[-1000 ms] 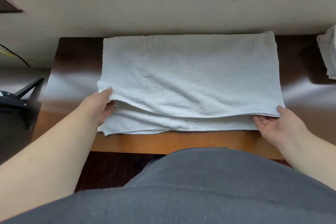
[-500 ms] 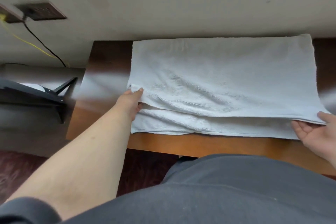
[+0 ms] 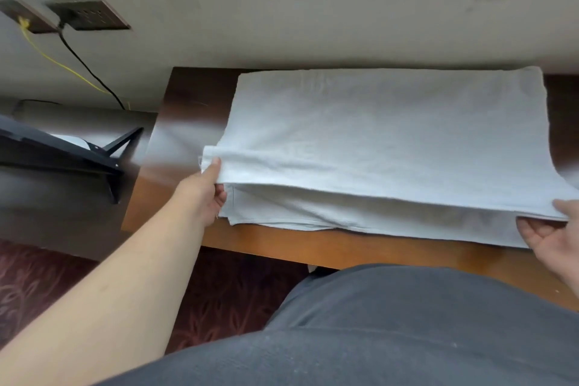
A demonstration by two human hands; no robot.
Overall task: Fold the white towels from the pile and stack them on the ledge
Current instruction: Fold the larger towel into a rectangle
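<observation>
Because the white towel [image 3: 391, 141] is lying spread across the middle and right of the frame on the wooden ledge [image 3: 313, 244], with its far edge running along the beige wall [image 3: 313, 9], both near corners are staying within easy reach. Its upper layer is being held slightly off the lower layer, which is sitting flat near the ledge's front edge; this looks like a fold being aligned or carried over, though I am only judging that from the lifted flap.

At centre left, the left hand [image 3: 203, 191] is pinching the upper layer's left corner, thumb on top and the other fingers curled beneath the cloth. At the right edge of the frame, the right hand [image 3: 551, 235] is gripping the opposite corner, thumb above and fingers cupped below, partly cut off by the frame. Holding both corners is probably keeping the layer taut and even.

In the upper left, a wall socket [image 3: 91, 13] is carrying a black cable [image 3: 87, 67] and a yellow cable [image 3: 59, 63]. Along the bottom, the person's grey garment [image 3: 407, 338] is filling the frame.
</observation>
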